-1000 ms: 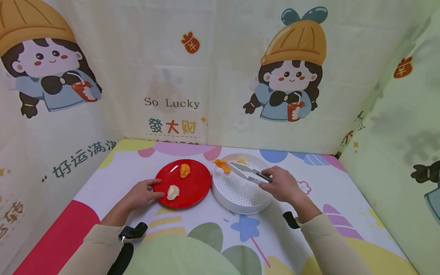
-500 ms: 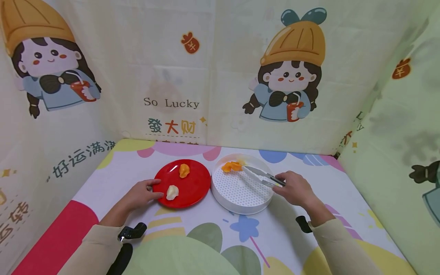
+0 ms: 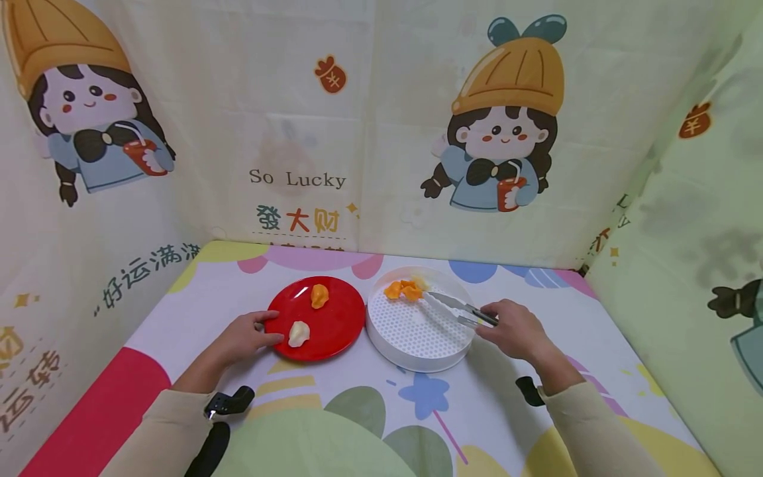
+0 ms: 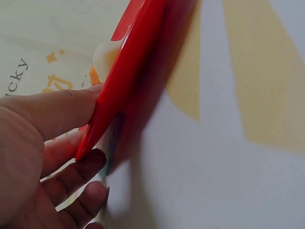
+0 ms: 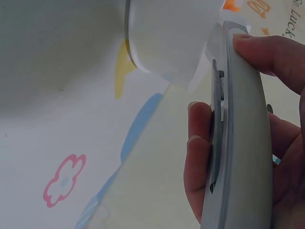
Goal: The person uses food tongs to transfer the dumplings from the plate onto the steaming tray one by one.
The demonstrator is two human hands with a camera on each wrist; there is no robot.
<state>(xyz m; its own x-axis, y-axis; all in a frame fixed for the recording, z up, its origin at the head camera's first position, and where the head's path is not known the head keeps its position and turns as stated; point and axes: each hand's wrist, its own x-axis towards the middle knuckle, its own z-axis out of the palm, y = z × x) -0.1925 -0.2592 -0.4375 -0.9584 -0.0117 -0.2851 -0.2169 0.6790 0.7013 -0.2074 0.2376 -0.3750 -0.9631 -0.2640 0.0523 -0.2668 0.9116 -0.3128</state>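
My left hand (image 3: pixel 243 334) holds the near left rim of a red plate (image 3: pixel 340 324). In the left wrist view the thumb lies over the plate's edge (image 4: pixel 116 90) and fingers are below it. An orange dumpling (image 3: pixel 320 296) and a white dumpling (image 3: pixel 299 334) lie on the plate. My right hand (image 3: pixel 514 329) grips metal tongs (image 3: pixel 454 303), thumb along one arm in the right wrist view. The tong arms are spread over a round white steamer tray (image 3: pixel 411 341). One tip is right beside orange dumplings (image 3: pixel 410 290) at the tray's back; a pale yellow one (image 3: pixel 422 281) lies behind.
The plate and the tray stand side by side on a patterned tablecloth (image 3: pixel 334 424). A printed curtain (image 3: pixel 393 132) rises behind the table and along both sides.
The tongs carried an orange dumpling at the tray's back left; it now lies in the tray beside another. My right hand has drawn right with the tongs. My left hand stays at the plate.
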